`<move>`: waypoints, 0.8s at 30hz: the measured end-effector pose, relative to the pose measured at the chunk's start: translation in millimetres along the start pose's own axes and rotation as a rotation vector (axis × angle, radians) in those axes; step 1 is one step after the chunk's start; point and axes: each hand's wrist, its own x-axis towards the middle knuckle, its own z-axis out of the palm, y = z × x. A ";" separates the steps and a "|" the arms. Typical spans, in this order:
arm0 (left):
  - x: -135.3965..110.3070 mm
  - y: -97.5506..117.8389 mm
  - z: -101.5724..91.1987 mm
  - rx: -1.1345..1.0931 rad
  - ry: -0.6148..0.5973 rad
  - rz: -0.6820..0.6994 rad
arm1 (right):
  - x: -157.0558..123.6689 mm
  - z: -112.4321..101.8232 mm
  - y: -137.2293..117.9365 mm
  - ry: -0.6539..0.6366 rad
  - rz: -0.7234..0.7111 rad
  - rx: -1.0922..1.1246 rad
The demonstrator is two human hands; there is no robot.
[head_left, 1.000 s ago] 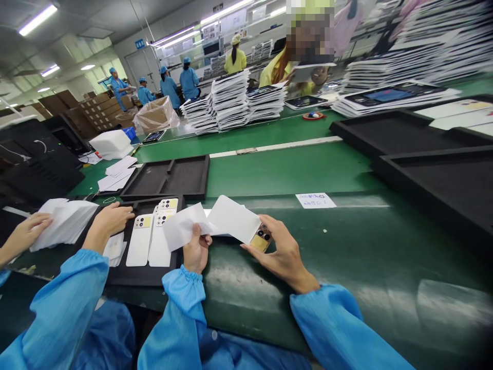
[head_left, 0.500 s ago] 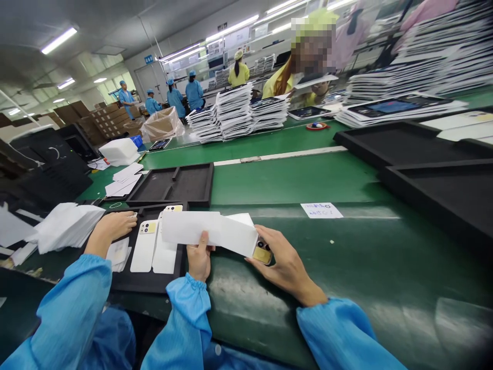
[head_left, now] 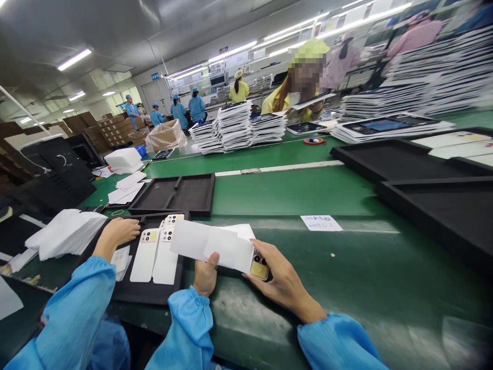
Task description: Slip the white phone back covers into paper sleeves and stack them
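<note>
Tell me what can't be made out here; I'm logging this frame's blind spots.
Head view:
- Phone back: mostly covered by the white sheet that the left hand and right hand hold.
- Paper label: writing too small.
- Right-edge black trays: cut off.
- Distant stacks: blurred.

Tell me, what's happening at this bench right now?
The person's left hand and right hand hold a white sleeve around a phone back cover, whose gold camera end sticks out. Beside them, a co-worker's hand rests on a black tray holding more white covers. All this sits on a green conveyor belt, with empty trays further along.
</note>
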 end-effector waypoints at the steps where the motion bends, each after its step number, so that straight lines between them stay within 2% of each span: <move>1: 0.5 2.3 0.3 -0.073 -0.019 -0.012 | -0.3 0.2 -0.9 -0.012 0.006 0.012; 9: 0.6 22.2 -1.8 -0.377 -0.164 -0.119 | -4.4 9.5 -10.8 -0.145 0.017 0.111; 14: -3.0 18.0 2.4 -0.400 -0.124 -0.158 | -8.7 20.3 -11.6 -0.115 -0.004 0.052; 20: -10.0 6.2 12.0 -0.350 -0.135 -0.246 | -5.5 25.8 -20.6 -0.066 0.061 0.119; 24: -5.9 10.9 8.8 -0.327 -0.053 -0.257 | -5.4 22.8 -20.0 -0.106 0.033 0.166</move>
